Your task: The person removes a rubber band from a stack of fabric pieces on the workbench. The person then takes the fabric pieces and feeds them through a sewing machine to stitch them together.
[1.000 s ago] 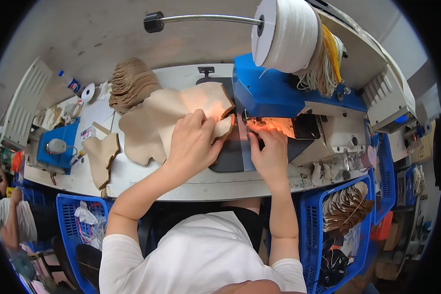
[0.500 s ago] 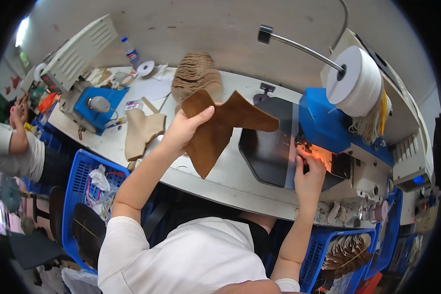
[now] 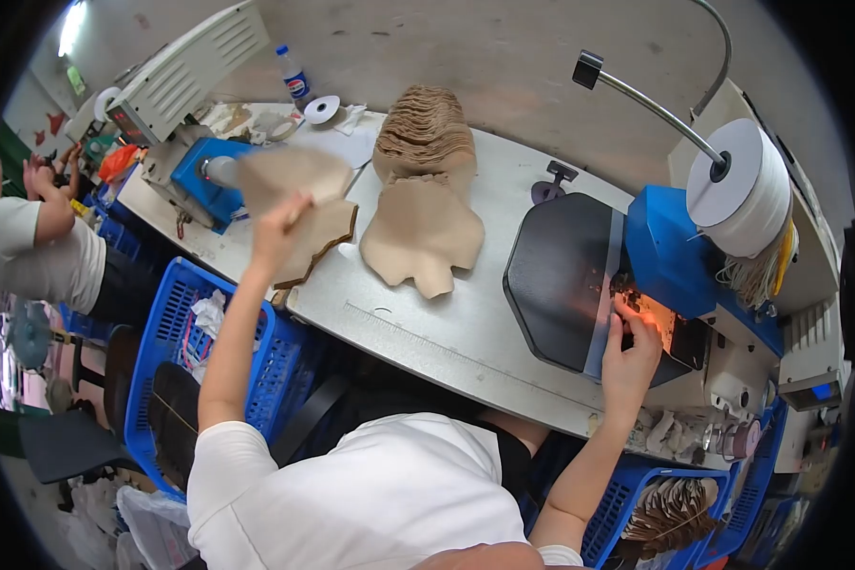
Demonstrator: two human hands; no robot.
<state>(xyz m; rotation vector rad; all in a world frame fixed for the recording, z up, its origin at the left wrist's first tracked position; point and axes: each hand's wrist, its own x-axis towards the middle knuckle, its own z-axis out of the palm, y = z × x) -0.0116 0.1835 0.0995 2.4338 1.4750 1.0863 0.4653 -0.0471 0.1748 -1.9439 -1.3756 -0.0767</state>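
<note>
My left hand (image 3: 280, 233) is closed on the edge of a leather piece (image 3: 299, 173), pale side up and smeared by motion. It hangs over a small pile of similar cut leather pieces (image 3: 325, 237) at the left of the worktable. My right hand (image 3: 634, 347) is at the sewing machine (image 3: 674, 252), its fingertips pinched together under the lit needle area. Anything between those fingers is too small to make out. A tall fanned stack of leather pieces (image 3: 424, 133) stands behind one pale piece lying flat (image 3: 420, 233) in the middle of the table.
A white thread spool (image 3: 739, 195) sits above the machine. The dark machine plate (image 3: 560, 285) adjoins the worktable (image 3: 418, 347). Another blue machine (image 3: 209, 180) and a bottle (image 3: 294, 78) stand at the left. Blue baskets (image 3: 152, 380) flank me. A person (image 3: 43, 237) works at far left.
My left hand has swung left with the leather piece, which now shows its pale side instead of brown. The flat piece mid-table is uncovered. My right hand stays at the needle; the view has shifted.
</note>
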